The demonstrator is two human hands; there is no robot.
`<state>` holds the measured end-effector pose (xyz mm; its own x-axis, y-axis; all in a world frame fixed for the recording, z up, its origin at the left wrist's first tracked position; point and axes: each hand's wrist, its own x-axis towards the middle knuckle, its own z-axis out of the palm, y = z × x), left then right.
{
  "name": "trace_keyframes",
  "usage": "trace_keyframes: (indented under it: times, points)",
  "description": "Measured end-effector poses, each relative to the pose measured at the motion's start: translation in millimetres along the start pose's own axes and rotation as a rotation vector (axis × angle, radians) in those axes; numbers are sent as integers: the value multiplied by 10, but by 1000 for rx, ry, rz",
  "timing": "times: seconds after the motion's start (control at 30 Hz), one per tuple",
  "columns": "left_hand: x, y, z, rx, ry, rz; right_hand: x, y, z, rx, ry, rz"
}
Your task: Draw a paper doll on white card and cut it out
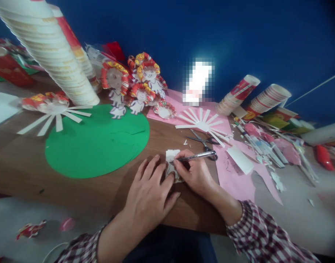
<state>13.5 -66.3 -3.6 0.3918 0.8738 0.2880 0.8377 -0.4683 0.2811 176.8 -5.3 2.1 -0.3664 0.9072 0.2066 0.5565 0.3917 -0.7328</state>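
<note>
A pen (pixel 198 155) slants in the closed fingers of my right hand (pixel 198 174), its tip at a small white paper piece (pixel 172 155) with a figure outlined in dark lines. Lying flat, my left hand (pixel 148 190) has its fingers spread, the fingertips and thumb resting beside and on the paper's left edge. Part of the drawing is hidden by both hands. Just beyond my right hand lie black scissors (pixel 201 139), touching pink paper. To the left of my left hand is a large green paper oval (pixel 98 146).
Tall stacks of paper cups (pixel 54 54) lean at the back left, shorter cup stacks (pixel 268 98) at the back right. Paper figures with red-yellow rings (pixel 115 78) stand behind the green oval. A white strip fan (pixel 202 126) lies on pink paper (pixel 233 182). Scraps litter the right side.
</note>
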Motion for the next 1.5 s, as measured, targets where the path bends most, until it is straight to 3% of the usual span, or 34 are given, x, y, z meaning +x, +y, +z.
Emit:
trace_keyframes:
  times: [1.5]
  points:
    - [-21, 1, 23, 6, -6, -21, -23, -11, -20, 27, -104, -38]
